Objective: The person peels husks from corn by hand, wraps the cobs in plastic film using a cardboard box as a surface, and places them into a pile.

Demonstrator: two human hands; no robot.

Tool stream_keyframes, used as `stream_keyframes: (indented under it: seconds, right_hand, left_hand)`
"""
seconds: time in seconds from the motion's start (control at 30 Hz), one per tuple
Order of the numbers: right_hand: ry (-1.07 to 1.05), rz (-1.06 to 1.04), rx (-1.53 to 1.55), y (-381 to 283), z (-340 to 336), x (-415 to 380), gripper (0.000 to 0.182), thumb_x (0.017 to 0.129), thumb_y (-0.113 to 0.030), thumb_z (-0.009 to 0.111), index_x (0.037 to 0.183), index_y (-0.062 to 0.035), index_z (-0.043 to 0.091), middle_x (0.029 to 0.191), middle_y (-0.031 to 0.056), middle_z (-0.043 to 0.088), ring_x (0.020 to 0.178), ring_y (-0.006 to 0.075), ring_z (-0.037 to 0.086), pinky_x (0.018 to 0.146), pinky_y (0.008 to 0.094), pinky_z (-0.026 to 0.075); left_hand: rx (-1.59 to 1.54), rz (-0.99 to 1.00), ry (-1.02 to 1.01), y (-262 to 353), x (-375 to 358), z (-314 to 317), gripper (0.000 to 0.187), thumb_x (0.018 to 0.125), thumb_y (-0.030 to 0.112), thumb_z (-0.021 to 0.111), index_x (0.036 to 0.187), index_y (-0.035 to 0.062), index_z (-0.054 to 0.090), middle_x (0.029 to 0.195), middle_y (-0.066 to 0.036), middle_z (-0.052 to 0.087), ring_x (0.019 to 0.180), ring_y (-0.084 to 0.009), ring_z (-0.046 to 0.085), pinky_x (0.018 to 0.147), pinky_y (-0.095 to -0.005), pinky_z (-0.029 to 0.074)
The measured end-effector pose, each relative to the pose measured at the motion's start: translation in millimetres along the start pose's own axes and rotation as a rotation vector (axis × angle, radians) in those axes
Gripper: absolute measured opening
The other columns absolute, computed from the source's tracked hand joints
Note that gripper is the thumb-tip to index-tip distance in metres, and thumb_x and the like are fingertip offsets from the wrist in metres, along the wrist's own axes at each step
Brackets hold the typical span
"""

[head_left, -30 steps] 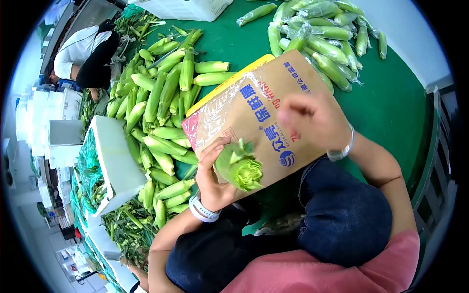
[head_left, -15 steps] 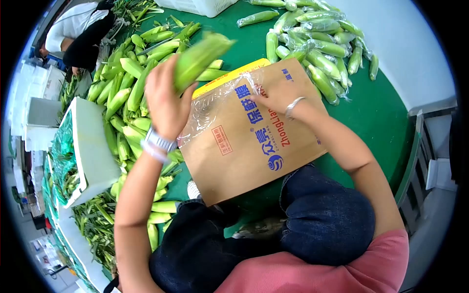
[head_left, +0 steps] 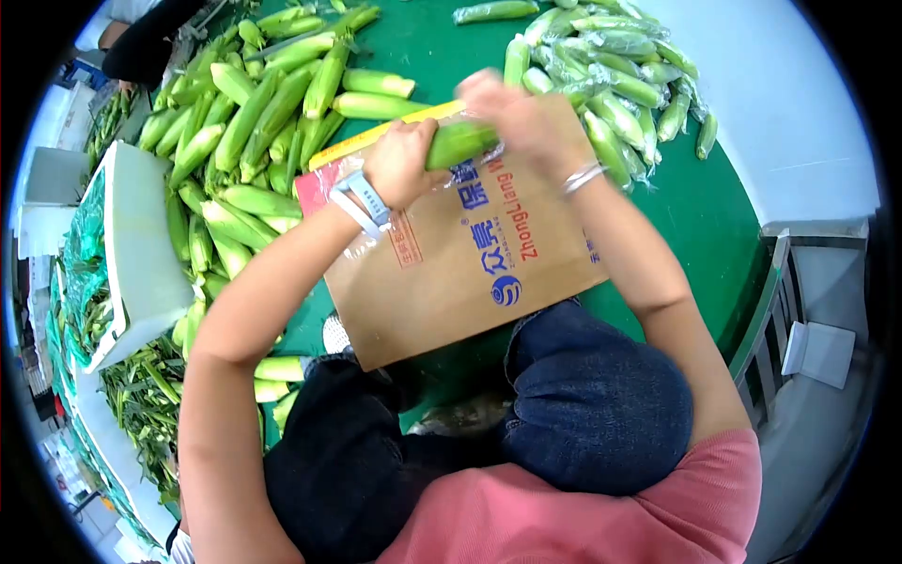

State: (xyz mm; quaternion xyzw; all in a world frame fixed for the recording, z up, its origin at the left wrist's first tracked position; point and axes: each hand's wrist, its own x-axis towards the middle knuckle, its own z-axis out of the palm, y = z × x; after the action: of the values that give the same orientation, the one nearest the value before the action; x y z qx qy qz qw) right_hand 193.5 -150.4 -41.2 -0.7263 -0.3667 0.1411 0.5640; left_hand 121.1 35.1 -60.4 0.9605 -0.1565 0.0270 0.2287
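Note:
My left hand (head_left: 402, 162), with a watch on its wrist, is closed around a green ear of corn (head_left: 462, 144) in its husk. The corn lies over the far part of a brown cardboard box (head_left: 423, 310) with blue and red lettering. Clear plastic film (head_left: 361, 247) shows on the box's surface under my left wrist. Just beyond the corn's tip is my right hand (head_left: 517, 117), wearing a bracelet; motion smears its fingers.
Unwrapped corn (head_left: 272, 103) is heaped on the green table (head_left: 695, 254) to the left. Film-wrapped corn (head_left: 620, 80) is piled at the far right. A white foam box (head_left: 141, 235) stands at the left, near cut husks (head_left: 141, 404). Another person (head_left: 150, 42) is partly visible at the upper left.
My left hand has brought the corn down and right, from raised upright to lying over the box. My right hand has moved away from the film towards the box's far edge.

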Motion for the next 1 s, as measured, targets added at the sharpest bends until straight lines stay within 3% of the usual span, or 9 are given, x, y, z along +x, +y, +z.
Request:
stream_keyframes:
  seconds: [0.07,0.17,0.3,0.57,0.67,0.73,0.83,0.9,1.0]
  right_hand:
    - [-0.077,-0.192,-0.369,30.9,41.1,10.2,0.031,0.087,-0.032,0.055,0.108,-0.0099,0.057,0.118,0.0139,0.049,0.106,0.0284,0.050,0.091,0.0362,0.039]
    - [-0.037,-0.340,-0.635,15.5,51.0,3.1,0.065,0.079,-0.047,0.061,0.133,-0.0196,0.038,0.121,0.0150,0.044,0.105,0.0341,0.049,0.088,0.0413,0.040]
    - [-0.101,-0.372,-0.883,17.0,57.3,8.2,0.064,0.077,-0.049,0.060,0.133,-0.0249,0.039,0.111,0.0139,0.049,0.099,0.0316,0.051,0.081,0.0420,0.042]
    - [-0.092,-0.240,-0.998,12.2,39.5,-34.1,0.057,0.078,-0.045,0.060,0.129,-0.0232,0.047,0.095,0.0134,0.052,0.087,0.0308,0.053,0.076,0.0421,0.041]
    - [-0.288,-0.261,-0.974,-14.2,53.2,-99.8,0.059,0.077,-0.044,0.062,0.129,-0.0207,0.047,0.095,0.0141,0.050,0.090,0.0308,0.050,0.076,0.0421,0.040]
    - [-0.503,-0.131,-0.808,-49.2,68.0,-136.3,0.057,0.078,-0.041,0.061,0.129,-0.0197,0.046,0.099,0.0151,0.049,0.093,0.0296,0.048,0.076,0.0412,0.040]
    - [-0.624,-0.068,-0.685,-62.9,79.1,-125.5,0.053,0.077,-0.039,0.062,0.124,-0.0181,0.052,0.101,0.0138,0.049,0.096,0.0295,0.047,0.076,0.0412,0.039]
    - [-0.356,-0.418,-0.859,-49.0,83.3,-86.0,0.034,0.080,-0.028,0.056,0.111,-0.0164,0.060,0.107,0.0144,0.049,0.097,0.0309,0.048,0.082,0.0423,0.038]
    - [-0.248,-0.242,-1.110,1.6,87.4,-1.8,0.030,0.079,-0.024,0.055,0.107,-0.0144,0.061,0.110,0.0148,0.054,0.097,0.0308,0.052,0.078,0.0423,0.041]
  left_hand:
    - [-0.088,0.261,0.238,-22.6,-3.4,3.8,0.052,0.062,0.021,0.076,0.102,-0.0023,0.053,0.092,-0.019,0.058,0.087,-0.0373,0.054,0.083,-0.0432,0.042]
    - [0.023,0.001,0.485,-18.0,-60.3,-23.6,0.047,0.065,0.023,0.076,0.099,0.0012,0.054,0.095,-0.016,0.052,0.087,-0.0336,0.051,0.078,-0.0426,0.042]
    - [0.316,-0.123,0.231,2.9,-113.3,0.6,0.046,0.073,0.038,0.066,0.096,0.0011,0.051,0.090,-0.015,0.046,0.081,-0.0305,0.048,0.071,-0.0403,0.041]
    - [0.354,-0.469,-0.398,11.2,-170.0,-43.6,0.007,0.080,0.009,0.051,0.080,0.0032,0.053,0.079,-0.013,0.056,0.081,-0.0276,0.058,0.072,-0.0400,0.048]
    - [-0.641,-0.183,-0.328,17.8,-195.8,-91.5,0.012,0.080,0.012,0.056,0.073,0.0013,0.055,0.088,-0.015,0.057,0.094,-0.0316,0.055,0.077,-0.0398,0.044]
    - [-0.716,0.078,-0.345,51.6,-190.2,-101.1,0.013,0.081,0.015,0.057,0.076,0.0026,0.059,0.100,-0.016,0.054,0.103,-0.0308,0.048,0.085,-0.0375,0.039]
    - [-0.496,0.101,-0.635,84.8,-166.1,-64.9,0.021,0.081,0.023,0.060,0.087,0.0031,0.061,0.113,-0.019,0.048,0.108,-0.0323,0.044,0.093,-0.0405,0.034]
    - [-0.303,0.067,-0.676,102.8,-148.5,-48.5,0.026,0.082,0.026,0.060,0.095,0.0032,0.060,0.115,-0.021,0.046,0.107,-0.0336,0.043,0.095,-0.0433,0.033]
    - [0.383,0.042,-0.177,109.6,-123.5,-15.2,0.086,0.069,0.051,0.065,0.131,-0.0019,0.037,0.119,-0.027,0.043,0.114,-0.0442,0.040,0.100,-0.0491,0.030]
